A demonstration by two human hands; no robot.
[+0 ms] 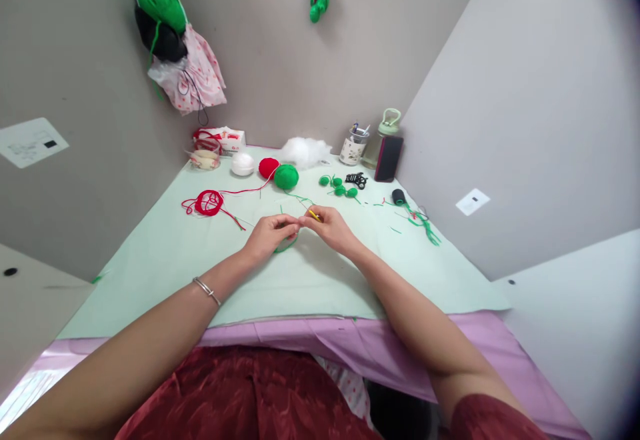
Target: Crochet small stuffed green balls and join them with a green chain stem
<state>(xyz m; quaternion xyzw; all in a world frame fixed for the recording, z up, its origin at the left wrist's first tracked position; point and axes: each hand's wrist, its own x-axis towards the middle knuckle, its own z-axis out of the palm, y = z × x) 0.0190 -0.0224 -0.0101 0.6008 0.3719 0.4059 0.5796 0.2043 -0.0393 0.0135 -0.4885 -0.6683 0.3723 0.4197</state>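
My left hand (270, 235) and my right hand (327, 227) meet fingertip to fingertip over the middle of the table. Between the right thumb and fingers is a crochet hook with a yellow handle (315, 215); its tip is hidden. The left fingers pinch a small piece of yarn work, mostly covered, with a bit of red showing below them. A loop of green yarn (286, 247) hangs under the left hand. Beyond the hands lie a green yarn ball (287, 177) and a red yarn ball (269, 168). A green strand runs from the green ball toward the right hand.
Red yarn (209, 203) lies coiled at left. Behind are a white ball (243, 164), white stuffing (305, 151), a pen cup (353, 147), a bottle (373, 153) and a phone (389, 159). Small green balls (340, 190) and a black spool (399, 197) sit at right.
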